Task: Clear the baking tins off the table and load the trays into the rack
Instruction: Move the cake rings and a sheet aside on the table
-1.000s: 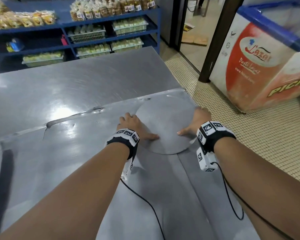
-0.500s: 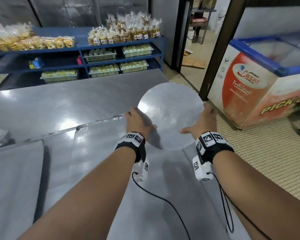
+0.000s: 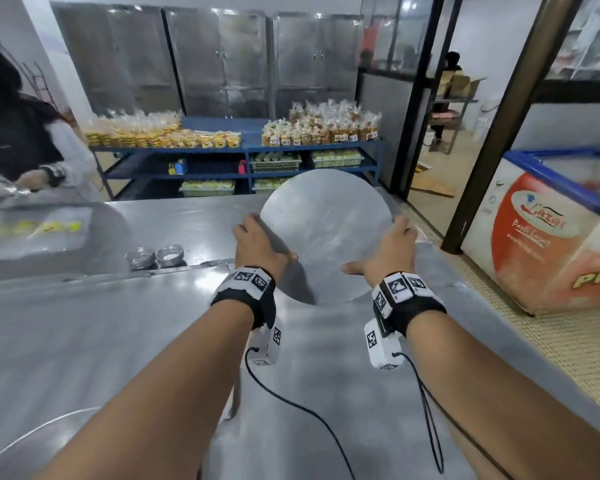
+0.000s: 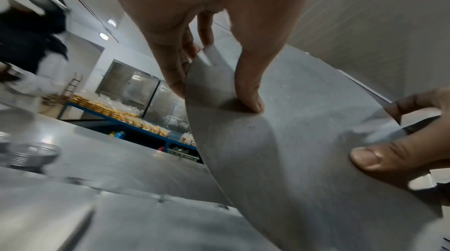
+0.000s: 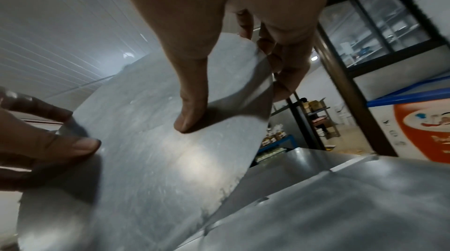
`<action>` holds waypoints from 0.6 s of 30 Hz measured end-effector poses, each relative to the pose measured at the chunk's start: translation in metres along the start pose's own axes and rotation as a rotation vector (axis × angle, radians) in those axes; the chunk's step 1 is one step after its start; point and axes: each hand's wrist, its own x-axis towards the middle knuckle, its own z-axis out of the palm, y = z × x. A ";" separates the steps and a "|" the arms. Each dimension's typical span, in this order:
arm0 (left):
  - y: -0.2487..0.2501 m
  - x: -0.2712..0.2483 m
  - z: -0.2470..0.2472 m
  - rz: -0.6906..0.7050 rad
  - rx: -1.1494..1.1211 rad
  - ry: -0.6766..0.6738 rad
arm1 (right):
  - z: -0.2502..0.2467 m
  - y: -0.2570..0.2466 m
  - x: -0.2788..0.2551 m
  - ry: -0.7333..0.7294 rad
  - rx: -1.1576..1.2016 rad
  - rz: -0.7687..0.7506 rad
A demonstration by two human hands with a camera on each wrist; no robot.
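Both hands hold one round metal tray (image 3: 326, 233), tilted up off the steel table (image 3: 84, 334) at the centre of the frame. Left hand (image 3: 257, 242) pinches its left edge, thumb on the near face, fingers behind. Right hand (image 3: 390, 249) grips the right edge likewise. Two small baking tins (image 3: 155, 256) sit left of centre, beside a flat tray (image 3: 32, 232) at the left edge.

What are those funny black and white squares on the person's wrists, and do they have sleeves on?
No sleeves: both forearms are bare. Above the left hand sits a black wrist strap with white tiles printed with black square patterns, like puzzle codes. The right hand has the same kind of black strap. Under each wrist hangs a small white box with more of those squares, and a thin black cable trails from each box.
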 end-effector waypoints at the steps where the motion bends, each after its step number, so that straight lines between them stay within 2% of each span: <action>1: -0.013 -0.007 -0.023 -0.015 0.009 0.019 | 0.008 -0.014 -0.018 -0.007 0.016 -0.023; 4: -0.054 -0.029 -0.088 -0.075 0.042 0.061 | 0.033 -0.052 -0.071 -0.050 0.053 -0.080; 10: -0.140 -0.080 -0.195 -0.188 0.059 0.083 | 0.084 -0.107 -0.166 -0.222 0.069 -0.149; 18: -0.221 -0.154 -0.269 -0.339 0.246 0.012 | 0.132 -0.129 -0.260 -0.484 0.015 -0.199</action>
